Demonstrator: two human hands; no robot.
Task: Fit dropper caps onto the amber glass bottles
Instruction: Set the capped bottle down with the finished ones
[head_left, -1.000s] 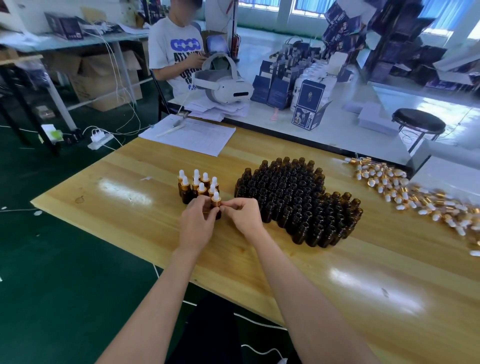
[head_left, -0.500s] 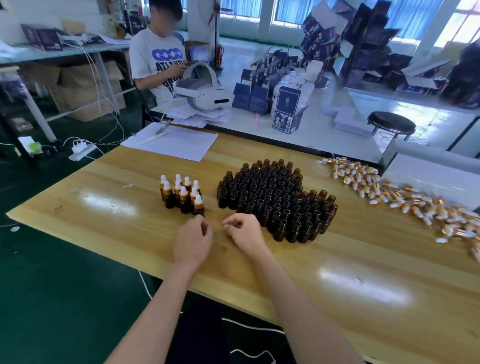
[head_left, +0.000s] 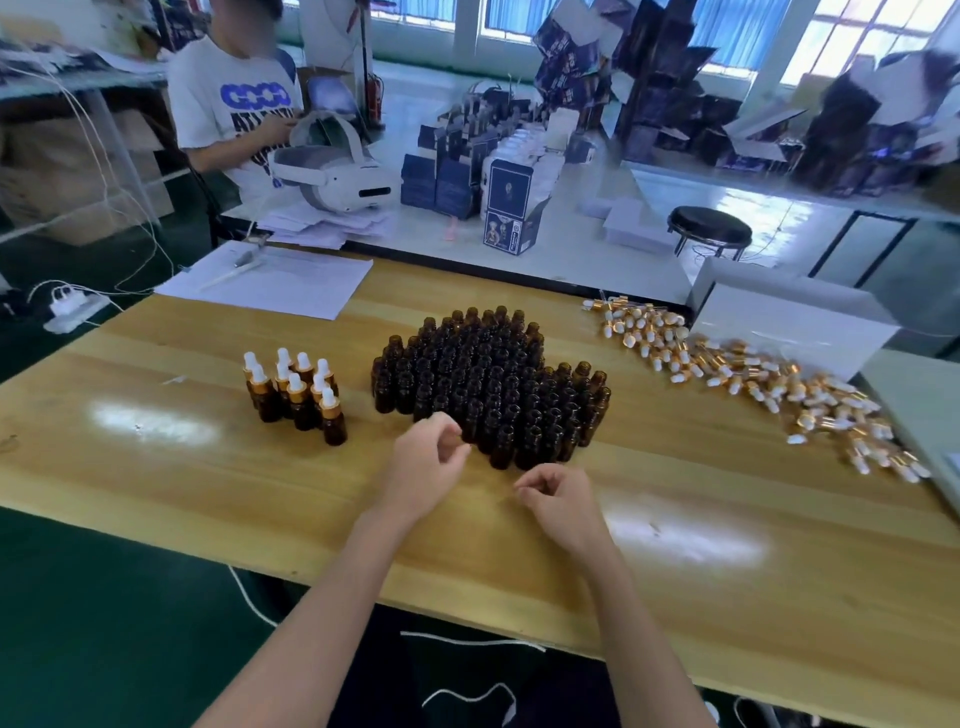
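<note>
Both are off the capped bottles (head_left: 293, 389) now. The left grip (head_left: 426, 462) has swung right and hovers loosely curled and empty at the near edge of the open bottles (head_left: 488, 384). The right grip (head_left: 558, 501), curled loosely with nothing in it, hangs apart over the surface (head_left: 156, 467). Caps (head_left: 727, 374) lie heaped far right, blurred at the pile's end.

Bright window daylight, tabletop (head_left: 156, 467) glare, warped edges

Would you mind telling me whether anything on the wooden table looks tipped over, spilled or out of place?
Nothing stands out. The capped bottles and the uncapped amber bottles stand upright in two separate clusters, and the dropper caps lie in a loose heap on the right.
</note>
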